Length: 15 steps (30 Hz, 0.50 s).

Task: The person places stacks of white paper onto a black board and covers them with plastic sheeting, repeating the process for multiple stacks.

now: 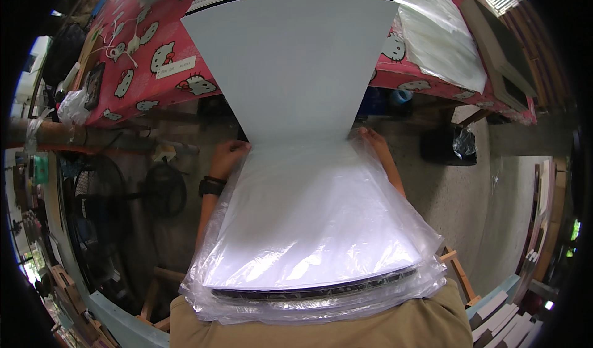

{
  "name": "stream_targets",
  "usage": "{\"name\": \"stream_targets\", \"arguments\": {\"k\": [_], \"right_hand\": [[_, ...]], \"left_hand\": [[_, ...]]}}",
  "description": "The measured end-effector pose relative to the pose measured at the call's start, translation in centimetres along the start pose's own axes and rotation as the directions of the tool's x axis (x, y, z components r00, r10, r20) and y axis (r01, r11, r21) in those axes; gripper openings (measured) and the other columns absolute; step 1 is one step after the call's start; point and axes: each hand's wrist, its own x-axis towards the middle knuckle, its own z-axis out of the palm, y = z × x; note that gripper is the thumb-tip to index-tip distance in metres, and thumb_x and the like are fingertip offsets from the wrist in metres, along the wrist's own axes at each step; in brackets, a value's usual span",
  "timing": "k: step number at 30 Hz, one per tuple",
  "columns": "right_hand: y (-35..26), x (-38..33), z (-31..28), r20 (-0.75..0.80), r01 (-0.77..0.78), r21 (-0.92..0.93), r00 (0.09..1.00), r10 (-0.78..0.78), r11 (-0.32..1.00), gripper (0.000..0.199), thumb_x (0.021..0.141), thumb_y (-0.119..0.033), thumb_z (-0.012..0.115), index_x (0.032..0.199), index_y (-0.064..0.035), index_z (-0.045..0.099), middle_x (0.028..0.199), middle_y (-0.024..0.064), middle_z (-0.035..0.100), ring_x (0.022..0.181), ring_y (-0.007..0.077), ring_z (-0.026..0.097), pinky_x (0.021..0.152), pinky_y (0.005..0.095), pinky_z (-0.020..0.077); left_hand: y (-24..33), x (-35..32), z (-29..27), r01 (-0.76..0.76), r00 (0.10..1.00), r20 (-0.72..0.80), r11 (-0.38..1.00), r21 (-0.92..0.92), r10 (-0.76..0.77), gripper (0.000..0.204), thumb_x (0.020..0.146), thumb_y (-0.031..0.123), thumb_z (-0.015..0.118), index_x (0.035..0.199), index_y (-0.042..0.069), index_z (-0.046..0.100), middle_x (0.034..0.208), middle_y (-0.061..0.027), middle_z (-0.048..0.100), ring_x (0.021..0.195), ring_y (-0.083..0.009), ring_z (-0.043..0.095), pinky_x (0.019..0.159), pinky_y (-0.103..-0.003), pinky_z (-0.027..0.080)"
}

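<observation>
A large pale board or sheet (296,63) stretches from the table toward my lap. Its near part lies inside a clear plastic bag (321,218), wrinkled and shiny, resting across my legs. My left hand (231,154), with a dark band at the wrist, pinches the bag's opening at the left edge. On the opposite edge, the fingers of my right hand (374,141) grip the bag's mouth near the board. Dark-edged layers show through the plastic at the near end. Fingertips of both hands are partly hidden by plastic.
The table wears a pink cartoon-cat cloth (148,70). More clear plastic bags (438,36) lie at its right, beside a thick dark-topped panel (503,45). A white cable (126,48) lies left. A fan (99,193) stands at left; a black bin (448,147) sits right.
</observation>
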Motion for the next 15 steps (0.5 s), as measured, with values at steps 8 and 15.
{"name": "stream_targets", "arguments": {"k": [8,15], "right_hand": [[-0.4,-0.2,0.6,0.156,-0.156,0.343,0.982,0.107,0.926,0.019,0.08,-0.025,0.059,0.085,-0.0074,0.054,0.073,0.0005,0.054,0.066,0.0108,0.052,0.062,0.0221,0.0419],[3.2,3.3,-0.2,-0.009,-0.048,-0.131,0.999,0.048,0.99,0.027,0.086,-0.024,0.048,0.099,-0.0014,0.053,0.067,0.0002,0.048,0.06,0.0073,0.043,0.055,0.0212,0.037]], "left_hand": [[-2.2,0.9,0.8,-0.043,0.997,0.066,0.999,-0.009,0.044,0.034,0.08,0.031,0.054,0.087,-0.002,0.057,0.083,-0.008,0.056,0.077,-0.0158,0.05,0.071,-0.026,0.039],[-6.0,2.9,1.6,0.221,0.957,-0.18,0.974,-0.053,-0.227,0.037,0.085,0.031,0.045,0.093,-0.005,0.053,0.081,-0.0131,0.057,0.077,-0.0205,0.053,0.069,-0.029,0.04]]}}
